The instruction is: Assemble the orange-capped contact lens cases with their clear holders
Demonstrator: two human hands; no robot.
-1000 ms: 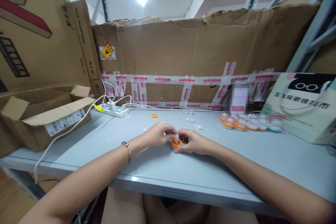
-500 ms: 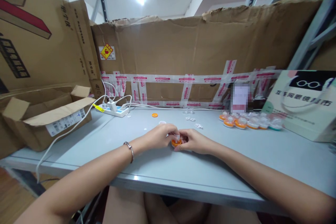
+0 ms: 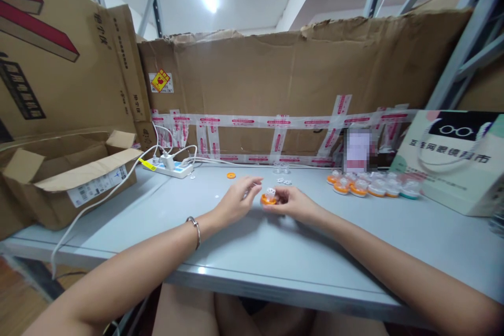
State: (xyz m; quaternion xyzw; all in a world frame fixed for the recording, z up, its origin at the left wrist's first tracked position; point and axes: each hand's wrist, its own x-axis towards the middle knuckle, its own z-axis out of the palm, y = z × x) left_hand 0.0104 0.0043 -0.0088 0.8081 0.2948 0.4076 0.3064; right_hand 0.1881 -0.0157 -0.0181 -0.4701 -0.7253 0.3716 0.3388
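Observation:
My right hand (image 3: pixel 290 200) pinches the side of a small round orange base (image 3: pixel 268 200). A white piece with dark dots (image 3: pixel 271 191) stands on top of that base. My left hand (image 3: pixel 239 197) is a little to the left, its fingers apart and curved, touching neither piece. Beyond my hands lie small white dotted pieces (image 3: pixel 284 182) and a few clear plastic parts (image 3: pixel 281 168). An orange ring (image 3: pixel 231 175) lies flat behind my left hand.
At the right, several clear-domed units (image 3: pixel 359 187) with orange or teal bases stand before a paper bag (image 3: pixel 449 163). A power strip (image 3: pixel 172 167) with white cables and an open cardboard box (image 3: pixel 90 178) are at the left. Large cardboard (image 3: pixel 244 73) walls the back.
My left hand has let go of the dotted piece and moved left and away. My right hand has shifted slightly right and up with the orange base, which now shows more fully.

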